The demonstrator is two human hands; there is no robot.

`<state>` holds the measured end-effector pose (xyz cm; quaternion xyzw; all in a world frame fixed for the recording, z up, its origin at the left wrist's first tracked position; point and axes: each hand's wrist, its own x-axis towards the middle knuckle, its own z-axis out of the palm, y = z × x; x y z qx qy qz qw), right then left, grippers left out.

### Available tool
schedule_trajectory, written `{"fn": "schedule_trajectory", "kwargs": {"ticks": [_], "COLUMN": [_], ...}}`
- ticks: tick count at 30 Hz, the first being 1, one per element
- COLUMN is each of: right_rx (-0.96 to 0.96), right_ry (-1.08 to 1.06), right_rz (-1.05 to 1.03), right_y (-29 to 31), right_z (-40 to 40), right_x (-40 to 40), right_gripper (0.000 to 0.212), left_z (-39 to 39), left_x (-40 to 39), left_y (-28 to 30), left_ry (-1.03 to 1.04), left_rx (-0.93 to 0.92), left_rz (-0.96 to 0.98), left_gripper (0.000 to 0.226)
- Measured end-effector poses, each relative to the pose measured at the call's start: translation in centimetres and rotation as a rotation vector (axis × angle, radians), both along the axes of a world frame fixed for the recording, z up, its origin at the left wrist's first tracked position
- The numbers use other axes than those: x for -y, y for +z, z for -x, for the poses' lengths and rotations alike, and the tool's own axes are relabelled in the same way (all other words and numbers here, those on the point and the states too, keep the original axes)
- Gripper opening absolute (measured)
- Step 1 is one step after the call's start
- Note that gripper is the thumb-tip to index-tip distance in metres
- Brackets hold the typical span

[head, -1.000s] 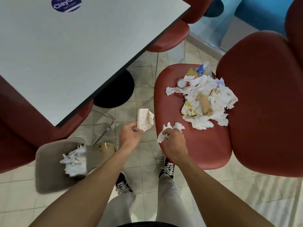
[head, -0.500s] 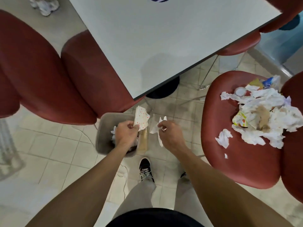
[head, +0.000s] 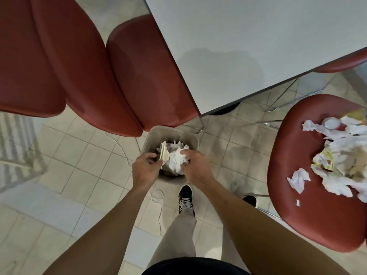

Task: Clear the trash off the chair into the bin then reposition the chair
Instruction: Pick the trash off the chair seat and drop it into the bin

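The beige bin (head: 153, 135) stands on the floor below me, with crumpled white paper inside. Both my hands are over its opening. My left hand (head: 146, 168) pinches a folded, dotted paper wrapper (head: 163, 155) by its edge. My right hand (head: 193, 165) curls its fingers round a crumpled white tissue (head: 175, 161). At the right, the red chair (head: 317, 215) carries a pile of trash (head: 345, 155): white tissues, a yellow packet and a small round lid. One loose tissue (head: 298, 179) and a tiny scrap lie nearer the seat's front.
A grey table (head: 258, 46) reaches over the floor behind the bin. Two more red chairs (head: 99, 76) stand at the left, close to the bin's far rim. A thin white cable (head: 158, 197) lies on the tiled floor by my black shoes (head: 185, 199).
I have turned from the chair to the bin. Both hands have carried the wrapper and the tissue leftwards and lowered them into the bin's opening.
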<state>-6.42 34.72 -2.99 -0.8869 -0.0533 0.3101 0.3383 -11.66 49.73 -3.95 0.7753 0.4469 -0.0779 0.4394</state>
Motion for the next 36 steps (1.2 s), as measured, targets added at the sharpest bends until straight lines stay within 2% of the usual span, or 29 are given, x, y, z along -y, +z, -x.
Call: {"fn": "schedule_trajectory", "kwargs": {"ticks": [6,10,14,22,26,27,30,36], "right_rx": [-0.011,-0.020,-0.034,-0.056,-0.030,-0.026,-0.032,0.027], "right_ry": [-0.068,-0.145,-0.250,-0.436,-0.522,-0.524,-0.486,-0.409], "right_rz": [0.020,0.031,0.062,0.155,0.209,0.223,0.265,0.271], "right_y": [-0.4,-0.4,-0.3,-1.6,-2.9,-3.3,-4.5,-7.7], "right_z": [-0.8,-1.6,-2.2,-3.1,-4.1,-4.5,-6.1,-10.0], "right_x": [2.9,6.9,13.1,27.5,34.3,36.1,40.7,46.1], "right_gripper": [0.046,0.046,0.045,0.044,0.021,0.019,0.034,0.029], "left_z": [-1.6,-3.4,-5.6,-9.9,-11.0,-11.4,-12.3,-13.8], "left_x": [2.0,5.1,9.9,22.7,29.3,31.1,36.4,44.6], "left_y": [-0.3,-0.4,-0.6,-1.8,-3.0,-3.4,-4.5,-7.8], "left_ry": [-0.076,-0.204,-0.338,-0.604,-0.794,-0.854,-0.930,-1.082], "left_rx": [0.021,0.037,0.053,-0.007,-0.005,0.004,0.015,0.014], "left_rz": [0.052,0.086,0.162,0.144,0.155,0.134,0.099,0.020], "left_gripper": [0.020,0.020,0.021,0.029,0.034,0.036,0.040,0.045]}}
